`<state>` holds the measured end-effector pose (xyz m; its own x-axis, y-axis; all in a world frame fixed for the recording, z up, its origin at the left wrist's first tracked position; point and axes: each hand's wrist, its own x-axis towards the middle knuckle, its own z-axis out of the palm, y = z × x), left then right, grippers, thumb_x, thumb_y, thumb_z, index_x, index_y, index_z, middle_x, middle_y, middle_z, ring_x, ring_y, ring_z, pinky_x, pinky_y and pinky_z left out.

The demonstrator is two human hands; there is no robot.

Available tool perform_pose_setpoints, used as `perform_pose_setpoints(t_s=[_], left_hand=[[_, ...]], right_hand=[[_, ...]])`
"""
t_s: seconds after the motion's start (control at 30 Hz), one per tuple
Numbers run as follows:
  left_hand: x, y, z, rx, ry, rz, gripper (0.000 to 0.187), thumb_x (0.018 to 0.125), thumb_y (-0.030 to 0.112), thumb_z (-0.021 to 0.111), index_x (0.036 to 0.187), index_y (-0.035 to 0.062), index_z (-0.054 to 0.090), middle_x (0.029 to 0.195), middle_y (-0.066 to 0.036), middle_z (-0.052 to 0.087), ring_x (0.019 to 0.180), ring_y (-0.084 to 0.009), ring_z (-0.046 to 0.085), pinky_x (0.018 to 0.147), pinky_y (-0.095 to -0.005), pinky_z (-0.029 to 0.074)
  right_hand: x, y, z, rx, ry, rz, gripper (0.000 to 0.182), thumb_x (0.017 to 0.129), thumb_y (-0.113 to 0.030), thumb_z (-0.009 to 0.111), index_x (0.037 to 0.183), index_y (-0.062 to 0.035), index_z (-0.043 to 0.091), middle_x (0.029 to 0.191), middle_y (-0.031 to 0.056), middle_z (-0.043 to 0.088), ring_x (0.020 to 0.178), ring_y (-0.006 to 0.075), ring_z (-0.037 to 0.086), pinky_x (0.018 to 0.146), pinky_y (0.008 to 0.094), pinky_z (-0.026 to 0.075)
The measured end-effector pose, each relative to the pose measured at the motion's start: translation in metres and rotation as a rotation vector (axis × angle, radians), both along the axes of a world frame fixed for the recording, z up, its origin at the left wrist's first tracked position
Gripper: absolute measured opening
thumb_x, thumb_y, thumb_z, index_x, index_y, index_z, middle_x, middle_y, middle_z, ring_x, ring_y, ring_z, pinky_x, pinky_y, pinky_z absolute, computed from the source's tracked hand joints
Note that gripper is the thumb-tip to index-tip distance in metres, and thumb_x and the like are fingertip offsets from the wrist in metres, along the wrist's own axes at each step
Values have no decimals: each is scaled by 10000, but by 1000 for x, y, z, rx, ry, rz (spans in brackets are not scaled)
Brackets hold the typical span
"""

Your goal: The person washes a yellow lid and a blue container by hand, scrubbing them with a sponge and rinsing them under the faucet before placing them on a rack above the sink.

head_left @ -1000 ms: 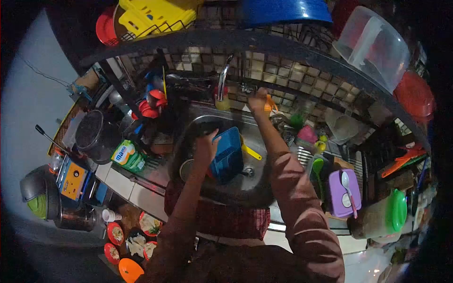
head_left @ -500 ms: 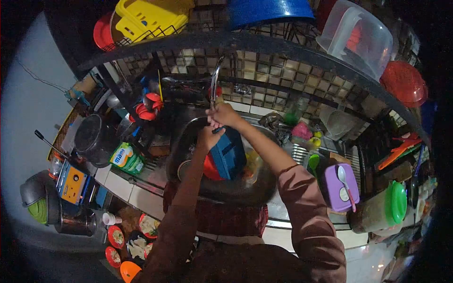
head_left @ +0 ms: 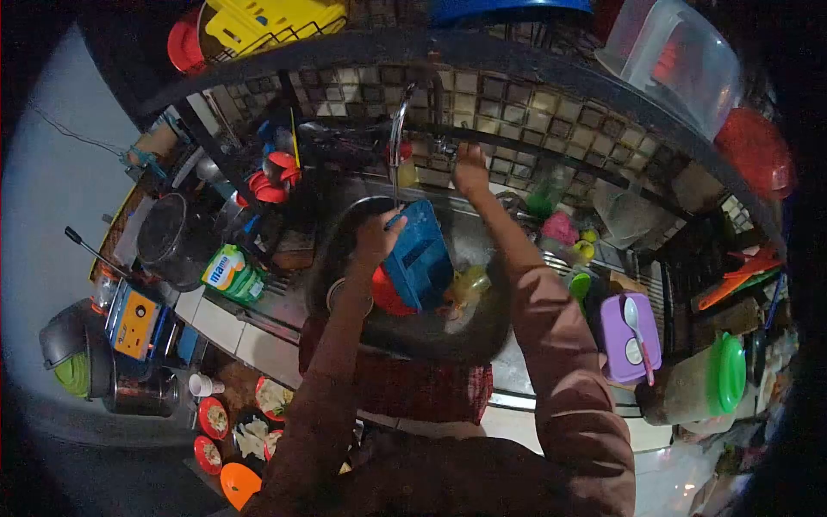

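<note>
My left hand (head_left: 376, 238) is closed on the upper left edge of a blue plastic container (head_left: 419, 263), which is tilted over the sink (head_left: 478, 340). Right above that hand is the chrome faucet spout (head_left: 396, 142), its curved neck coming down from the wall. At the tiled wall, my right hand (head_left: 470, 172) is closed around the tap handle (head_left: 446, 147), which its fingers partly hide. Under the blue container, a red bowl (head_left: 392, 293) shows in the basin. Yellowish scraps (head_left: 465, 289) lie to its right.
A black rack bar (head_left: 362, 73) crosses above the sink. Left of the basin stand a green Mama pouch (head_left: 234, 274) and a dark pot (head_left: 168, 241). To the right are a purple container (head_left: 629, 336) with a spoon and a green-lidded jug (head_left: 702, 383). Plates of food (head_left: 213, 418) sit lower left.
My right hand has left the blue container and faucet spout and moved right to the tap handle. My left hand keeps the container, now turned more upright.
</note>
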<state>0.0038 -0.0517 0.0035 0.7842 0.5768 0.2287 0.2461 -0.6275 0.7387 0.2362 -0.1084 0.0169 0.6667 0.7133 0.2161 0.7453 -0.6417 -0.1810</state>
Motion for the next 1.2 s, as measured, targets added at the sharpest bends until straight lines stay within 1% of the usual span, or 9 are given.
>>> perform_pose_setpoints(t_s=[0.1, 0.23, 0.37, 0.4, 0.43, 0.53, 0.7, 0.97, 1.2], left_hand=[[2, 6, -8, 157, -19, 46, 364, 785, 369, 503, 1041, 116, 561, 890, -168, 585, 860, -295, 555, 768, -370, 420], [-5, -1, 1, 136, -57, 85, 365, 783, 373, 505, 1042, 122, 562, 906, -167, 582, 862, -288, 558, 787, -365, 411], [-17, -2, 14, 157, -146, 103, 329, 784, 336, 521, 1038, 132, 567, 978, -172, 559, 906, -296, 539, 815, -352, 396], [-20, -4, 18, 56, -162, 122, 314, 784, 320, 525, 1036, 138, 570, 1006, -172, 549, 926, -302, 529, 828, -355, 388], [-21, -4, 18, 51, -163, 122, 314, 784, 320, 525, 1036, 138, 570, 1006, -172, 549, 926, -302, 529, 828, -355, 388], [-19, 1, 16, 59, -98, 136, 295, 779, 288, 536, 1026, 131, 575, 1028, -174, 538, 960, -307, 511, 838, -366, 381], [-15, 6, 5, 197, -139, 96, 295, 771, 281, 550, 1017, 121, 578, 1014, -191, 539, 958, -318, 510, 841, -369, 378], [-29, 4, 23, 173, -199, 133, 289, 768, 279, 559, 1006, 117, 586, 983, -186, 554, 944, -295, 523, 841, -362, 379], [-24, 13, 5, 379, -245, 146, 281, 765, 267, 559, 1002, 120, 589, 967, -187, 554, 915, -310, 521, 827, -390, 376]], right_hand=[[24, 8, 4, 164, 96, -39, 598, 733, -163, 489, 1242, -15, 214, 1211, 221, 342, 1121, 351, 350, 825, 397, 392], [7, 7, -19, 339, -344, -22, 256, 721, -196, 480, 899, -15, 512, 938, 149, 500, 892, 323, 479, 694, 406, 432], [-56, -55, -55, -88, 32, 242, 357, 719, -266, 518, 983, -25, 501, 984, 182, 486, 931, 336, 472, 721, 400, 431], [-84, -79, -44, -133, 542, 88, 439, 726, -277, 518, 1086, -33, 459, 1050, 190, 472, 1011, 329, 444, 804, 404, 394], [-82, -90, -98, -665, 8, 501, 530, 741, -326, 497, 1177, -46, 387, 1100, 163, 465, 1077, 325, 401, 860, 428, 347], [-118, -127, -98, -748, 221, 561, 490, 735, -354, 484, 1134, -71, 460, 1040, 118, 515, 1066, 294, 405, 863, 422, 334], [-102, -134, -139, -623, -123, 618, 371, 681, -424, 522, 857, -118, 635, 984, 75, 540, 976, 203, 455, 837, 346, 351], [-62, -155, -94, -446, -423, 601, 249, 695, -231, 506, 889, -119, 617, 919, 30, 569, 966, 176, 457, 825, 337, 332], [-16, -107, -46, 327, -4, 182, 361, 610, -123, 612, 937, -44, 480, 840, 168, 539, 833, 359, 502, 730, 423, 408]])
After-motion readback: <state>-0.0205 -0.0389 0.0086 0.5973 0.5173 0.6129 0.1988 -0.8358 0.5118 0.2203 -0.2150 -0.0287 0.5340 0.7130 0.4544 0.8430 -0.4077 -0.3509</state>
